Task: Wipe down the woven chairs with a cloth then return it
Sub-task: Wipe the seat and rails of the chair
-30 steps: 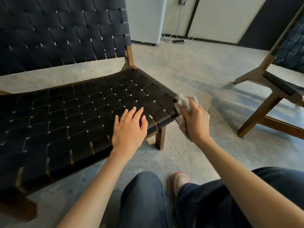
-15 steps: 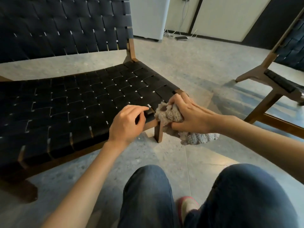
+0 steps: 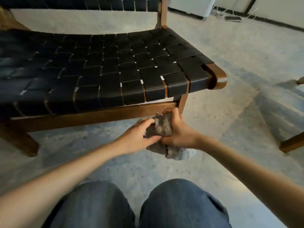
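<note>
Holding one cloth (image 3: pixel 162 125) in both hands, low over the floor (image 3: pixel 230 112), just in front of the front rail (image 3: pixel 98 114) of the woven chair (image 3: pixel 115 71) and beside its front leg (image 3: pixel 182 102). Clamped in the right hand (image 3: pixel 179 134), fingers curled tight round the bunched upper part. Pinched from the other side by the left hand (image 3: pixel 136 137), fingers closed on a fold, with a loose tail hanging beneath. Probably regathering for a fresh face before wiping the wooden frame, hence off the seat and shared between both hands. Counted: one cloth, two hands, two knees (image 3: pixel 98 204) in jeans, two chairs, with only a leg of the second chair (image 3: pixel 292 143) showing at the right edge.
</note>
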Motion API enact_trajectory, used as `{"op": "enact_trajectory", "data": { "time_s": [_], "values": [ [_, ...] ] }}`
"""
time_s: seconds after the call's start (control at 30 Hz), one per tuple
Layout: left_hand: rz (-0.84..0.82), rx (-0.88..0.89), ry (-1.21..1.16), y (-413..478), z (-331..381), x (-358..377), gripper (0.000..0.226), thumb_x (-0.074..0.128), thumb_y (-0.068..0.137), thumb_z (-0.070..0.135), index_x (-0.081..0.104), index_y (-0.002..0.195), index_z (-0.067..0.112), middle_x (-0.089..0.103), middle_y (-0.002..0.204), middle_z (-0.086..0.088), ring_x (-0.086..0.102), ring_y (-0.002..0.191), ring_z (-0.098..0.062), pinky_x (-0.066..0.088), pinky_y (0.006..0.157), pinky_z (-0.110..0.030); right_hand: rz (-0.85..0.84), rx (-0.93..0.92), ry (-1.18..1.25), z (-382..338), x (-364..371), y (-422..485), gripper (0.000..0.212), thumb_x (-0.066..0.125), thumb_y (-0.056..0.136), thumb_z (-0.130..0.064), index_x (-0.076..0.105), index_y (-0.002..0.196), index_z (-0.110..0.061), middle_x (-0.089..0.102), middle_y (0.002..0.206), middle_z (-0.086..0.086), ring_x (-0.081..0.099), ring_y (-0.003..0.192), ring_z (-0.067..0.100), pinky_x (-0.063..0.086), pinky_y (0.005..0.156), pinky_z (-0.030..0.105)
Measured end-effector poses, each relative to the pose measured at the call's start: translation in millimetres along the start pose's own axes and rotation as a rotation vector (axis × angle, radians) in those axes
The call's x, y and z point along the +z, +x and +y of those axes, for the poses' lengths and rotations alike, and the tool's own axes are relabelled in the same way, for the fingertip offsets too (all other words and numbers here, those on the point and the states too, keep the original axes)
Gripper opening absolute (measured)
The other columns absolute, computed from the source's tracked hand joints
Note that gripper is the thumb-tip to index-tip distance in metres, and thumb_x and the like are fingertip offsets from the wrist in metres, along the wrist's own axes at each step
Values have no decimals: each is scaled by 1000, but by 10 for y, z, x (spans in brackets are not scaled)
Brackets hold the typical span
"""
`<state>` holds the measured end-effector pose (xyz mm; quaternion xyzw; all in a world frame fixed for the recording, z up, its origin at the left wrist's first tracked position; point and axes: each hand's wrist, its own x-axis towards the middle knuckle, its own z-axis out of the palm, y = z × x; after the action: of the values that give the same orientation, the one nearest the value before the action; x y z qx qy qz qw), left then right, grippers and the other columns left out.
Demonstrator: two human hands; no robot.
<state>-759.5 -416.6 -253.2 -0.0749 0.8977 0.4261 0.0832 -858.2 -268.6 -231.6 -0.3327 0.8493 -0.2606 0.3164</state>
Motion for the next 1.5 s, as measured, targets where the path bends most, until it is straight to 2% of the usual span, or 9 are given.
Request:
{"op": "enact_trajectory", "data": {
  "time_s": [0.13, 0.2, 0.37, 0.5, 0.67, 0.9, 1.13, 1.33, 1.5],
  "values": [
    [72, -149, -293, 117, -173, 167, 43, 66, 87, 16, 42, 122, 26, 50, 128, 5, 47, 116, -6, 42, 75, -6, -39, -28, 139, 203, 176, 179, 101, 78, 75, -16, -6, 128, -36, 26, 121, -3, 32, 119, 11, 39, 101, 25],
    [120, -214, -324, 142, -257, 192, 35, 65, 87, 14, 45, 112, 25, 56, 117, 4, 55, 107, -11, 51, 74, -16, -29, -47, 206, 317, 216, 245, 99, 77, 75, -13, -5, 122, -41, 31, 127, 1, 36, 124, 15, 43, 100, 28],
    [310, -165, -151, 155, -419, 181, 26, 56, 90, 4, 44, 101, 24, 49, 111, 7, 51, 100, -11, 44, 75, -20, 79, 2, 233, 600, 177, 310, 67, 57, 89, -1, 16, 140, -17, 38, 131, 2, 39, 129, 24, 37, 104, 33],
    [471, -103, -41, 126, -541, 102, 29, 53, 88, -5, 45, 99, 21, 46, 115, 1, 42, 114, -11, 32, 95, -15, 260, -5, -104, 866, 88, 303, 38, 52, 93, -3, 52, 130, -11, 54, 127, 12, 52, 114, 28, 39, 88, 25],
    [613, -35, 188, -9, -703, -48, 23, 53, 85, -12, 55, 94, 9, 30, 112, -4, 34, 100, -7, 28, 79, 3, 472, -56, -99, 941, 19, 269, 27, 60, 85, -2, 64, 109, -13, 69, 100, 7, 60, 94, 29, 43, 68, 31],
    [843, -112, 268, -53, -896, -21, 15, 57, 86, -1, 58, 98, 8, 40, 116, -13, 45, 96, -18, 41, 72, -28, 674, -118, -84, 619, 53, 528, 21, 56, 96, -20, 66, 112, -11, 64, 112, 10, 60, 91, 23, 47, 69, 30],
    [1119, -229, 284, 84, -1071, -98, 16, 66, 78, 5, 63, 93, 8, 41, 111, -23, 39, 107, -37, 30, 88, -27, 759, -115, -38, 460, 118, 767, 24, 52, 99, -24, 64, 118, -16, 67, 109, 6, 61, 81, 15, 55, 69, 30],
    [983, -208, 501, 202, -1068, -65, 29, 63, 77, -6, 58, 103, 7, 48, 108, -21, 44, 102, -37, 33, 83, -38, 785, 1, 401, 328, 306, 991, 31, 52, 97, -13, 51, 128, -15, 67, 113, 6, 66, 92, 15, 56, 87, 36],
    [793, 80, 775, 285, -1011, -85, 71, 58, 66, -20, 51, 126, 17, 49, 130, -11, 38, 119, -28, 30, 101, -41, 667, -327, -173, 377, 486, 999, 68, 66, 84, -20, 31, 141, -31, 51, 135, 2, 43, 125, 20, 29, 110, 42]
  ]
}}
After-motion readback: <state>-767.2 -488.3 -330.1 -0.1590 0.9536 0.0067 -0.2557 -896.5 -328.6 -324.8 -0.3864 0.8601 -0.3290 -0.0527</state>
